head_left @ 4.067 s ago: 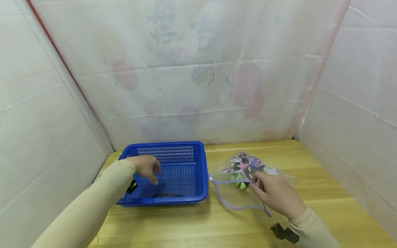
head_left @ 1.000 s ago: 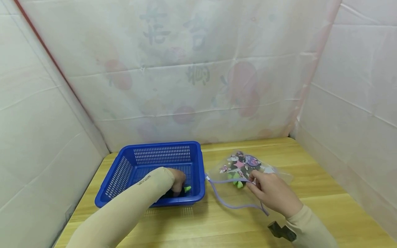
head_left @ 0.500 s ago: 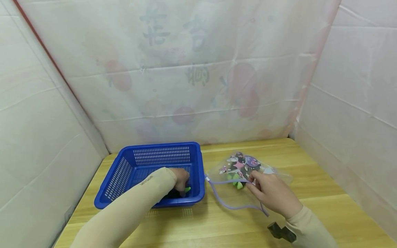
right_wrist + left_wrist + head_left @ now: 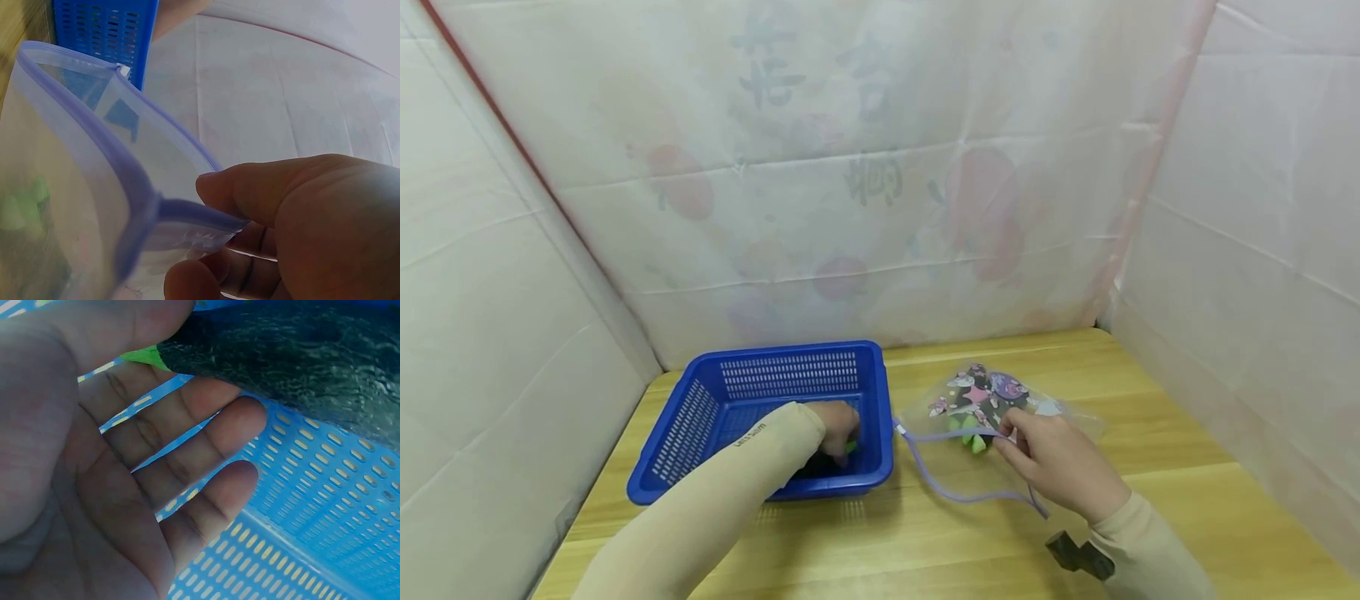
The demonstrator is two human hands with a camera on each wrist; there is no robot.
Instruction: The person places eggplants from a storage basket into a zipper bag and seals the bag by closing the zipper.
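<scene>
My left hand [image 4: 838, 429] reaches down into the front right part of a blue basket [image 4: 872, 482]. In the left wrist view its thumb lies over the end of a dark, mottled thing [image 4: 281, 365] with a bright green tip [image 4: 147, 356], fingers beneath, pinching it; its kind is unclear. My right hand [image 4: 1060, 458] pinches the purple zip edge of a clear zip bag [image 4: 970, 479] between thumb and fingers. The bag's mouth gapes towards the basket. Inside the bag lies something with green parts [image 4: 973, 437], partly covered by the bag's printed pink, black and purple pattern.
Basket and bag stand side by side on a wooden table [image 4: 1150, 417]. White patterned cloth [image 4: 820, 208] hangs behind, with pale cloth walls at left and right. A white zip slider [image 4: 124, 70] sits at the bag mouth's corner, close to the basket.
From the basket's left part, my left hand has moved right and down onto the dark thing. Over the last half second it shifts only slightly. My right hand stays on the bag's edge.
</scene>
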